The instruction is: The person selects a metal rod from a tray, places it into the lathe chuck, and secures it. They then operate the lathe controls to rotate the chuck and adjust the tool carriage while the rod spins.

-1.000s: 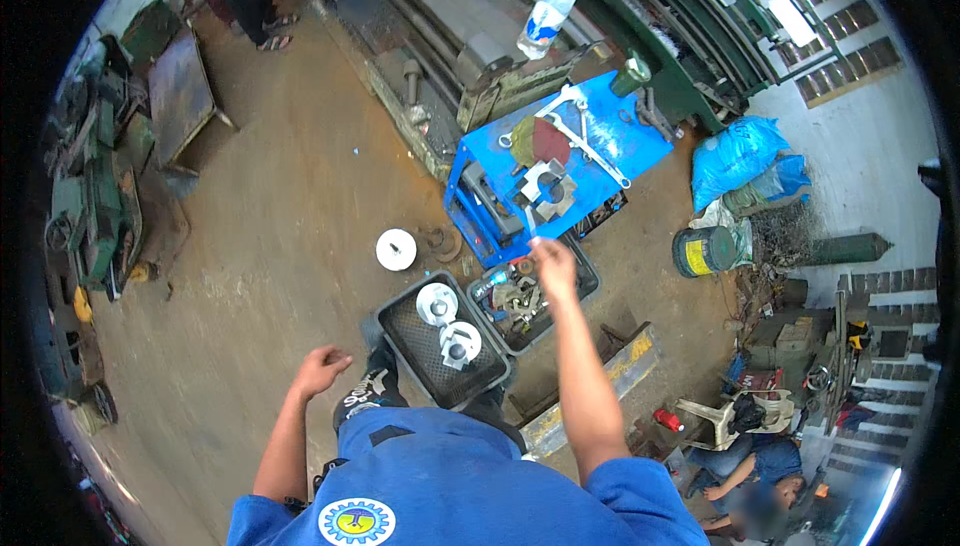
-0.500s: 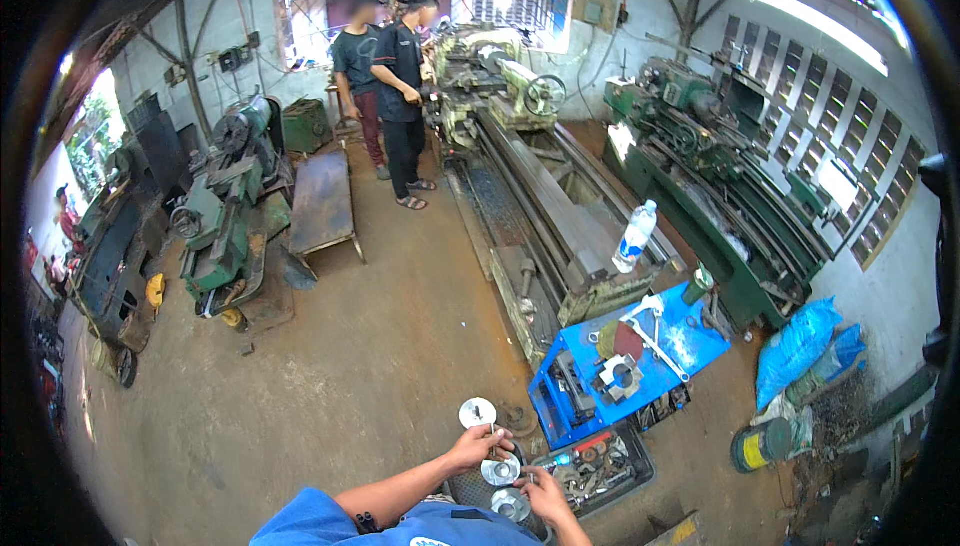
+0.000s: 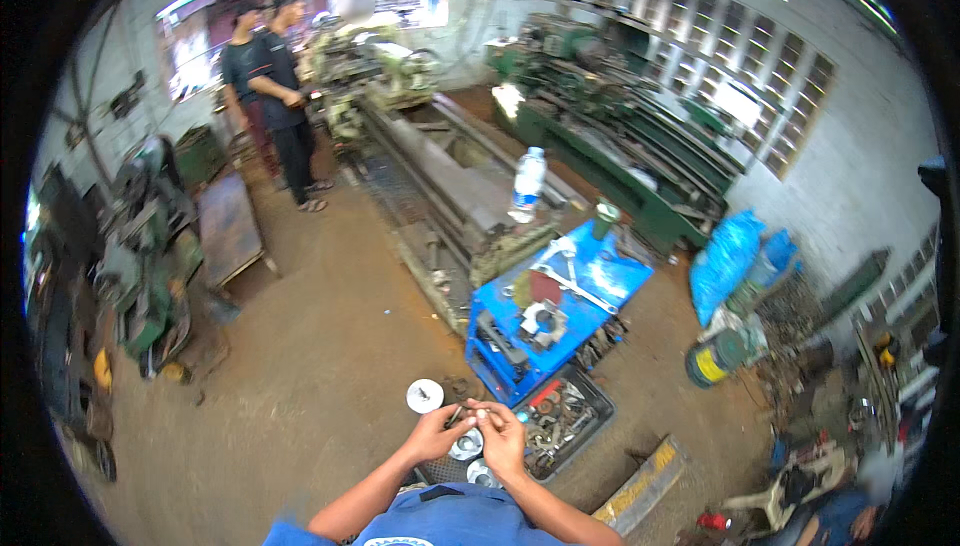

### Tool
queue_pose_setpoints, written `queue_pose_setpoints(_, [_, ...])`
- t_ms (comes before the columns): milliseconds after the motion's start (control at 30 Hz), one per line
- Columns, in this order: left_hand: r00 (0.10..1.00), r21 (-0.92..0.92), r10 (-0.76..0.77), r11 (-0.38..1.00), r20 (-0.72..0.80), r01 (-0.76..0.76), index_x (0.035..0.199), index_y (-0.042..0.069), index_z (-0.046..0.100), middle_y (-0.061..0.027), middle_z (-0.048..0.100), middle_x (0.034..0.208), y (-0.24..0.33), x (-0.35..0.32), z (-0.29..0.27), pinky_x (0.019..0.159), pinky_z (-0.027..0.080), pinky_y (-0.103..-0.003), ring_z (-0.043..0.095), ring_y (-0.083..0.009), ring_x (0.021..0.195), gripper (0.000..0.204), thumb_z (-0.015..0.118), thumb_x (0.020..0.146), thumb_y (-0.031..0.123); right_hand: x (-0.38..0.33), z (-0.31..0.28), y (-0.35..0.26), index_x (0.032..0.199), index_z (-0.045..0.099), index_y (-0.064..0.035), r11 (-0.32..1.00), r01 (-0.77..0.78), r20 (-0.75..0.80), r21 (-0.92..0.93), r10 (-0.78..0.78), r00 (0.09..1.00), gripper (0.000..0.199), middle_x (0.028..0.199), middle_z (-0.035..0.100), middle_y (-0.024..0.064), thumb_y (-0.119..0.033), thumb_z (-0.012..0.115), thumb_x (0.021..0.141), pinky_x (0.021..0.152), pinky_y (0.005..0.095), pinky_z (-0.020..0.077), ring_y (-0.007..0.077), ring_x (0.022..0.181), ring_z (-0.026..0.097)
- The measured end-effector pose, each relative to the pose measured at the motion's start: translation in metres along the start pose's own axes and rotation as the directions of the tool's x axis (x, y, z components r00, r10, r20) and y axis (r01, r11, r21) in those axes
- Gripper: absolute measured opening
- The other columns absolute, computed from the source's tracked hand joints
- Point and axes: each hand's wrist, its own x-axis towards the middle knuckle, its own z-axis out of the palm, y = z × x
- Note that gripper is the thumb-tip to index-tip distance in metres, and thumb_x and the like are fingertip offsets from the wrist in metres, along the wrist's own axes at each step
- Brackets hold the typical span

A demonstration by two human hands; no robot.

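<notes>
My hands meet in front of my body, above several round silvery metal parts. A small dark, rod-like metal piece (image 3: 455,415) sticks out between the fingers of my left hand (image 3: 432,436), which is closed around it. My right hand (image 3: 504,438) is closed too, its fingertips touching those of the left; what they pinch is too small to name. One disc-shaped metal part (image 3: 425,396) lies beyond my left hand. Another round part (image 3: 466,444) shows between my wrists, and a third (image 3: 483,473) sits nearer my blue shirt, partly covered.
A black tray (image 3: 585,436) of metal pieces sits right of my hands. Beyond stands a blue cart (image 3: 620,281) bearing wrenches and a clamp-like block. Lathes (image 3: 410,151) fill the back, where two people (image 3: 285,96) stand. A yellowish beam (image 3: 645,486) lies right; another person (image 3: 840,521) is at lower right.
My view has turned right, so the room sits further left. My right hand has risen from beside the lower round part to meet my left hand, which still holds the small metal piece.
</notes>
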Motion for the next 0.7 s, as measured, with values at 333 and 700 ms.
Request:
queue_pose_setpoints(333, [0.998,-0.592,-0.065,0.804,0.020,0.064,0.094,0.006,0.066,0.0083,0.050,0.067,0.034,0.001,0.005,0.049,0.029,-0.020,0.038,-0.0008,0.057,0.017,0.061,0.095,0.022,-0.002,-0.010,0.006,0.121,0.056,0.0019,0.999,-0.028,0.056,-0.038,0.030,0.998,0.028,0.114,0.064,0.0094,-0.012,0.055,0.097,0.091,0.0268,0.0468,0.0146,0.106,0.058])
queue_pose_setpoints(700, [0.977,-0.287,0.106,0.957,0.187,-0.049,0.117,0.004,0.062,-0.0029,0.066,0.096,0.014,0.005,0.011,0.077,0.048,-0.028,0.058,-0.0104,0.086,0.032,0.063,0.092,0.023,0.011,-0.034,0.016,0.102,0.058,-0.0030,0.994,0.066,-0.106,0.093,-0.056,0.993,0.020,0.084,0.064,0.0041,-0.021,0.049,0.100,0.071,0.0267,0.0481,0.0125,0.076,0.060])
